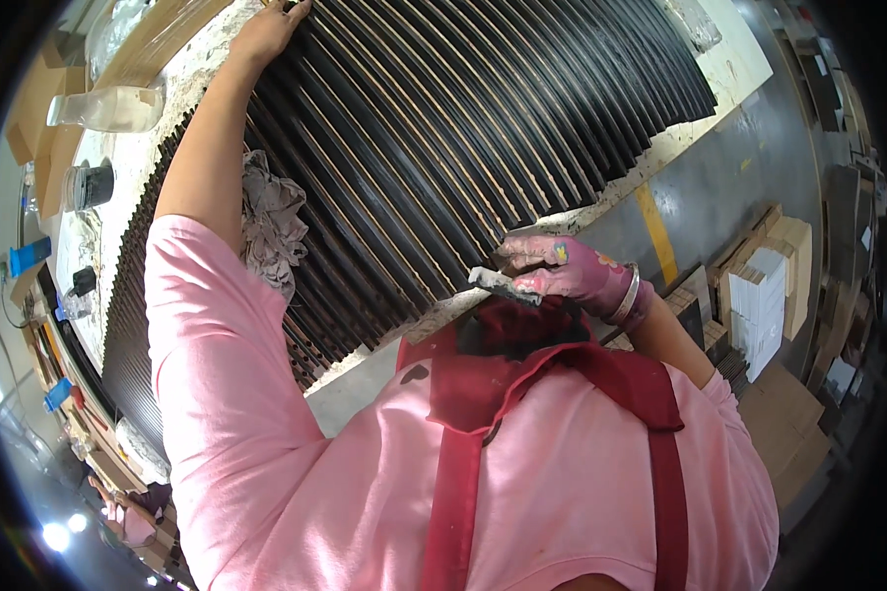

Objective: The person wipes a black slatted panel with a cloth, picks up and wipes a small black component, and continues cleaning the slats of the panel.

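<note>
Left hand [271, 30] flat, fingers spread on far edge of black slatted panel [443, 138], fingertips cut off, gloved right hand [562, 271] gripping a paint-caked scraper [498, 283], blade partly hidden, grey rag [271, 222] behind arm

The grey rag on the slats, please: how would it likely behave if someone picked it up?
The rag lies crumpled in soft folds, so it would probably hang limp and feel light. It looks unlikely to roll or slide, though it might snag on the slats.
</note>
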Demonstrator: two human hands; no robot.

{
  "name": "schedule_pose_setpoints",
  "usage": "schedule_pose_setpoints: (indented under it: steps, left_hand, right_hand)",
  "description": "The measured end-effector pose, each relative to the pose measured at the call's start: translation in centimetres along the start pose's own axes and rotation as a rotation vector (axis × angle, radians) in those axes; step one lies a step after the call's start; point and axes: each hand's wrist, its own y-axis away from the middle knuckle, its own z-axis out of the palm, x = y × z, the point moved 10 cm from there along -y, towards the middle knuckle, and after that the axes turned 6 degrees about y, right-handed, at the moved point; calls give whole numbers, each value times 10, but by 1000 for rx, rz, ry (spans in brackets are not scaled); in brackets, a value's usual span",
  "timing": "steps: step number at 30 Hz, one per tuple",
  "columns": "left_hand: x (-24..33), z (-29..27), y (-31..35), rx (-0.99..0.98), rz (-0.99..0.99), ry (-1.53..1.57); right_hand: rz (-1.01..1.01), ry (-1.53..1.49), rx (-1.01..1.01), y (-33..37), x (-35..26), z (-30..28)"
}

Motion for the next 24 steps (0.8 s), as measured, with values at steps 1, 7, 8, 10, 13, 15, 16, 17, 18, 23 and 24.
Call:
schedule_pose_setpoints:
  steps: [1,7,8,10,13,15,16,17,18,23,24]
  left_hand:
    - [-2,1,2,0,3,0]
    - [14,-4,4,-3,-64,-67]
    - [11,-7,6,-6,-51,-54]
    - [8,-10,9,-7,-36,-43]
    - [14,-18,15,27,-39,-15]
    - [35,-17,18,27,-54,20]
    - [44,-20,21,18,-64,34]
    - [40,-24,25,18,-68,29]
    - [36,-29,30,24,-76,51]
    - [26,-31,29,29,-70,33]
    - [27,-31,30,21,-75,27]
  right_hand:
    - [-1,-1,3,1,-3,1]
    - [9,-184,-39,7,-5,5]
    - [5,-184,-38,7,-8,7]
    - [1,-144,-42,6,-14,10]
    - [0,-207,-79,4,-13,12]
    - [34,-160,-101,5,-13,11]
    - [71,-108,-139,6,-10,13]
    - [69,-109,-146,4,-9,15]
    - [42,-137,-171,3,-11,18]
    - [-41,-112,-183,-4,-14,19]
    - [-45,-106,-183,-6,-12,18]
